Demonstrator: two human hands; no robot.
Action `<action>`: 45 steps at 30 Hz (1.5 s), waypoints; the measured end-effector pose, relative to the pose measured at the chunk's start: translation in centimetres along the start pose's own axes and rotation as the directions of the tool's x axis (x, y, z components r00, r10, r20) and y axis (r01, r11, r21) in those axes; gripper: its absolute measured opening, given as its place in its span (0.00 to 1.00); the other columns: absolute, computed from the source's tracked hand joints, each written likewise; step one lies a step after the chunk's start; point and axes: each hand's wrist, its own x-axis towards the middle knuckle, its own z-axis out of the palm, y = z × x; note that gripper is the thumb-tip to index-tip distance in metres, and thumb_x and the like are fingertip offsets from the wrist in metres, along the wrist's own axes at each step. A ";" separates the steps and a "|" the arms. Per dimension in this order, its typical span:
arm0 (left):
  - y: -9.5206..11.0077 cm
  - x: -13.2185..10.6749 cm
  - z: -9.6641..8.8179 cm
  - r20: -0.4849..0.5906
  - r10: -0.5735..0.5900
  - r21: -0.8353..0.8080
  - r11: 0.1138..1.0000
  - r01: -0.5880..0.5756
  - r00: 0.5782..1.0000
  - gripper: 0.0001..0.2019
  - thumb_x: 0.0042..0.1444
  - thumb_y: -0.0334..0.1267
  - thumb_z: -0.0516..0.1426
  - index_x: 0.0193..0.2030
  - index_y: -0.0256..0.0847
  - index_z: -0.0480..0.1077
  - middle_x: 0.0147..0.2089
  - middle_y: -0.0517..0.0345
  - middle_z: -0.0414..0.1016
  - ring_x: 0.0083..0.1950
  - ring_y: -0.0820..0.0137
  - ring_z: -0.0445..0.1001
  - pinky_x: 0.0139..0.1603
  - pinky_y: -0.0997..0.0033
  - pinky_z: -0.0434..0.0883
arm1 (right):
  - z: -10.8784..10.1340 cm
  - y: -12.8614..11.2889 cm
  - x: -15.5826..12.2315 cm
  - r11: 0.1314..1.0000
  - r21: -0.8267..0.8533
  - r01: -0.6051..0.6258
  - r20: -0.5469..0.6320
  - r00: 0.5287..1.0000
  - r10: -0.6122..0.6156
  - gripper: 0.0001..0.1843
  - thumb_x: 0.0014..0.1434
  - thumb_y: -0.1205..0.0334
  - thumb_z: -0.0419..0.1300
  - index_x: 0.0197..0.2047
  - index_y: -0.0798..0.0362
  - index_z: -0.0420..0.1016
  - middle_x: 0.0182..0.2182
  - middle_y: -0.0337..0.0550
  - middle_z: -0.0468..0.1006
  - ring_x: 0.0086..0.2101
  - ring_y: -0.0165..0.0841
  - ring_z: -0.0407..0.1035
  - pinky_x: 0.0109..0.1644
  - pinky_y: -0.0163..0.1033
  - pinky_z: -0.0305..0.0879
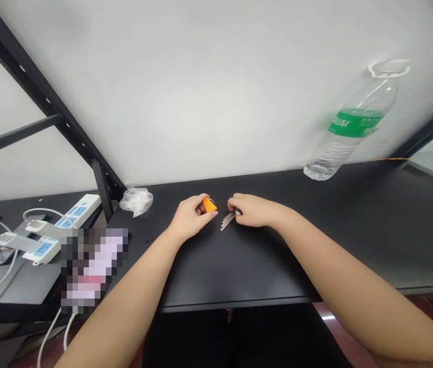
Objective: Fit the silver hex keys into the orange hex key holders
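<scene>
My left hand [191,217] rests on the black table [316,240] with its fingers pinched round a small orange tag [209,205]. Just to its right, my right hand [250,209] is closed on a bunch of silver keys [227,220], whose blades fan out to the left on the table top. The two hands lie close together, a few centimetres apart, near the table's back edge by the white wall.
A clear plastic water bottle [354,125] with a green label stands at the back right. A crumpled white wrapper [137,200] lies at the back left. White power strips [61,225] with cables sit on the lower shelf to the left, beside a black rack post [103,191].
</scene>
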 end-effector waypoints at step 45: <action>0.0 -0.5 -0.6 0.071 0.016 0.330 0.943 -0.039 0.997 0.14 0.56 0.47 0.65 0.47 0.46 0.75 0.47 0.55 0.75 0.45 0.62 0.74 0.46 0.62 0.73 | 0.4 1.4 0.9 0.691 0.693 -0.204 -0.013 0.955 0.296 0.17 0.63 0.48 0.63 0.31 0.53 0.74 0.24 0.41 0.74 0.17 0.26 0.60 0.21 0.35 0.54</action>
